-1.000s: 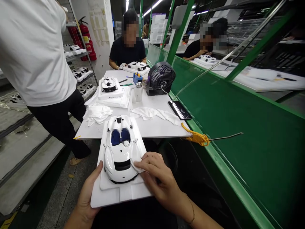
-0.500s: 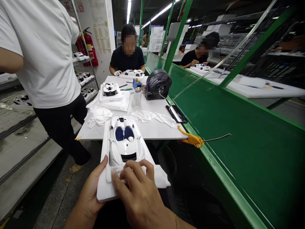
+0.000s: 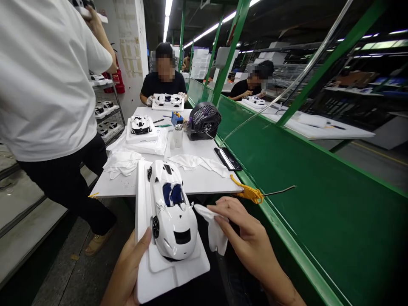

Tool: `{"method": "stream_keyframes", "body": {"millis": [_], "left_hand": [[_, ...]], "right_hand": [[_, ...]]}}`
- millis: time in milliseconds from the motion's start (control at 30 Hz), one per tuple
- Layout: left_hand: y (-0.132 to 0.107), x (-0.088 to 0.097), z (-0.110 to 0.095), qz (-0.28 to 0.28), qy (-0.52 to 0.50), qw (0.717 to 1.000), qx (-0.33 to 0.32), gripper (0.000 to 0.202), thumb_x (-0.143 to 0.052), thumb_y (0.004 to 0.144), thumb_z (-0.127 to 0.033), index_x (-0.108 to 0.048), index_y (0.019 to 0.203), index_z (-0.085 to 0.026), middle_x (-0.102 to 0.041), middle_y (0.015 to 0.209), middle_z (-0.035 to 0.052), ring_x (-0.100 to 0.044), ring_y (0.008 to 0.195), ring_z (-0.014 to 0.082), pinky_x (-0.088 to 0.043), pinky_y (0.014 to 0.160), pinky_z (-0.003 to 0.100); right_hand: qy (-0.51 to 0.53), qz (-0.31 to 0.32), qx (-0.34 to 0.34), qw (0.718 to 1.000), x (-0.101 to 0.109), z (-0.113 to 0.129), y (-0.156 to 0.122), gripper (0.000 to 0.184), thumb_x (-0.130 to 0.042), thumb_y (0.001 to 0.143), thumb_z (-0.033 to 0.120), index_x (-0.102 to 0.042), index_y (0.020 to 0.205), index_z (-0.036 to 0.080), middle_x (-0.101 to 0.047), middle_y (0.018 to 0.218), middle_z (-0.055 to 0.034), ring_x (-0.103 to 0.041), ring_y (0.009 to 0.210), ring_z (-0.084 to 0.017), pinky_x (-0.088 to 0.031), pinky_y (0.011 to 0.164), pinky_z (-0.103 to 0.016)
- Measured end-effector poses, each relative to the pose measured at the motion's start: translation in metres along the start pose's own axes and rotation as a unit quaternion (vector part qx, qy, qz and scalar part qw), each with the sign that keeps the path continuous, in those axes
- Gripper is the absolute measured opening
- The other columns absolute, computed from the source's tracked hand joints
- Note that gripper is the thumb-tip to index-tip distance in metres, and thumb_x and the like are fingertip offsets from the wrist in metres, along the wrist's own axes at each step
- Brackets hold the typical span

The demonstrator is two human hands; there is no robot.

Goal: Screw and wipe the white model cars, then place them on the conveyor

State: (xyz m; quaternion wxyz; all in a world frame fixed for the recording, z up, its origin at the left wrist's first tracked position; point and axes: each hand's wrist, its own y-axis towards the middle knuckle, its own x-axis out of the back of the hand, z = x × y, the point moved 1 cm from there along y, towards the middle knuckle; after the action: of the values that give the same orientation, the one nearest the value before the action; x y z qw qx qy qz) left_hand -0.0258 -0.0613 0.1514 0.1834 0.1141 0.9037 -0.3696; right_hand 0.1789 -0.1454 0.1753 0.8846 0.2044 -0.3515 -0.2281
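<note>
Head view: a white model car (image 3: 174,221) with blue seats lies on a white foam tray (image 3: 142,191), held low in front of the person and short of the bench (image 3: 204,180). The car's long axis runs away from the person, its far end leaning a little to the left. The end with a dark slot faces the camera, but front and rear cannot be told apart. The tray is rolled toward the right, so both dark wheels on the car's left flank show. Its far end overlaps the near edge of the bench in the picture. The left hand (image 3: 127,272) is closed on the tray's near left corner from below, with the thumb (image 3: 143,244) pressed on the top face beside the nearer wheel. The right hand (image 3: 251,240) is half closed and pinches a small white cloth (image 3: 215,236) between thumb and fingers, just beside the car's right flank. Whether the cloth touches the car cannot be told. On the bench lie crumpled white rags (image 3: 123,162), a small bottle (image 3: 178,135), a black fan (image 3: 204,120), a phone (image 3: 228,158) and a second model car (image 3: 140,124) on stacked trays. A yellow tool (image 3: 250,194) rests on the edge of the green conveyor (image 3: 318,191) on the right. A person in a white shirt (image 3: 41,85) stands to the left.
</note>
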Motion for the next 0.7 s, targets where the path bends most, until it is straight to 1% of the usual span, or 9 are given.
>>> {"method": "stream_keyframes", "body": {"millis": [100,200,300,367,433,500,567,633,700], "left_hand": [[0.006,0.012,-0.001,-0.018,-0.011,0.999,0.044,0.06,-0.063,0.074,-0.03,-0.042,0.13,-0.026,-0.07,0.103,0.0101,-0.064,0.095,0.0299,-0.052,0.082,0.044],[0.014,0.026,-0.005,-0.048,0.012,0.996,0.08,0.063,-0.064,0.074,-0.028,-0.04,0.132,-0.022,-0.072,0.097,0.0112,-0.064,0.094,0.0318,-0.052,0.08,0.047],[0.029,0.042,-0.003,-0.064,-0.002,0.994,0.086,0.066,-0.063,0.075,-0.03,-0.035,0.134,-0.019,-0.073,0.093,0.0111,-0.064,0.093,0.0313,-0.051,0.082,0.046],[0.045,0.056,0.003,-0.062,-0.032,0.994,0.085,0.073,-0.061,0.076,-0.031,-0.026,0.138,-0.017,-0.073,0.09,0.0104,-0.064,0.093,0.0302,-0.051,0.085,0.044],[0.062,0.072,0.013,-0.072,-0.047,0.992,0.089,0.078,-0.061,0.076,-0.026,-0.018,0.14,-0.013,-0.073,0.086,0.0101,-0.064,0.093,0.0294,-0.051,0.085,0.041],[0.078,0.088,0.024,-0.091,-0.039,0.991,0.094,0.076,-0.063,0.074,-0.022,-0.023,0.139,-0.014,-0.073,0.086,0.0099,-0.064,0.093,0.0293,-0.051,0.086,0.039],[0.089,0.101,0.034,-0.103,-0.033,0.989,0.099,0.073,-0.063,0.074,-0.023,-0.027,0.138,-0.016,-0.073,0.086,0.009,-0.064,0.093,0.0293,-0.05,0.086,0.039],[0.095,0.11,0.041,-0.097,-0.051,0.989,0.105,0.076,-0.063,0.074,-0.027,-0.024,0.139,-0.015,-0.073,0.087,0.0097,-0.063,0.095,0.0298,-0.05,0.087,0.041],[0.098,0.117,0.047,-0.074,-0.084,0.987,0.112,0.084,-0.066,0.072,-0.029,-0.02,0.14,-0.013,-0.073,0.09,0.0109,-0.06,0.101,0.0308,-0.048,0.089,0.042]], "right_hand": [[0.002,-0.039,-0.016,0.999,-0.01,-0.016,0.01,0.025,-0.051,0.087,0.017,-0.063,0.107,0.026,-0.059,0.089,-0.0046,-0.053,0.092,-0.021,-0.045,0.082,-0.041],[-0.015,-0.026,-0.007,1.0,-0.022,-0.026,0.017,0.026,-0.05,0.086,0.014,-0.062,0.107,0.024,-0.059,0.087,-0.0045,-0.052,0.091,-0.021,-0.044,0.081,-0.041],[-0.038,-0.014,0.009,0.999,-0.03,-0.033,0.024,0.026,-0.05,0.086,0.012,-0.062,0.105,0.022,-0.058,0.084,-0.0047,-0.052,0.091,-0.021,-0.044,0.081,-0.042],[-0.044,-0.014,0.017,0.999,-0.033,-0.038,0.03,0.025,-0.05,0.086,0.011,-0.063,0.105,0.022,-0.058,0.083,-0.0049,-0.052,0.091,-0.021,-0.044,0.081,-0.041],[-0.041,-0.014,0.022,0.999,-0.038,-0.042,0.037,0.026,-0.049,0.086,0.012,-0.062,0.105,0.022,-0.058,0.083,-0.005,-0.052,0.09,-0.021,-0.045,0.08,-0.042],[-0.035,-0.009,0.023,0.999,-0.044,-0.044,0.045,0.026,-0.048,0.086,0.012,-0.062,0.106,0.023,-0.057,0.083,-0.0048,-0.053,0.088,-0.02,-0.046,0.08,-0.042],[-0.027,0.001,0.03,0.999,-0.052,-0.044,0.053,0.028,-0.047,0.086,0.012,-0.061,0.107,0.023,-0.056,0.082,-0.0047,-0.053,0.086,-0.02,-0.046,0.079,-0.042],[-0.026,0.009,0.051,0.998,-0.063,-0.041,0.062,0.03,-0.045,0.086,0.01,-0.06,0.109,0.023,-0.055,0.081,-0.0047,-0.052,0.085,-0.02,-0.047,0.078,-0.042],[-0.032,0.017,0.09,0.995,-0.077,-0.037,0.07,0.034,-0.044,0.085,0.006,-0.06,0.11,0.022,-0.055,0.081,-0.0051,-0.051,0.088,-0.02,-0.046,0.077,-0.042]]}}
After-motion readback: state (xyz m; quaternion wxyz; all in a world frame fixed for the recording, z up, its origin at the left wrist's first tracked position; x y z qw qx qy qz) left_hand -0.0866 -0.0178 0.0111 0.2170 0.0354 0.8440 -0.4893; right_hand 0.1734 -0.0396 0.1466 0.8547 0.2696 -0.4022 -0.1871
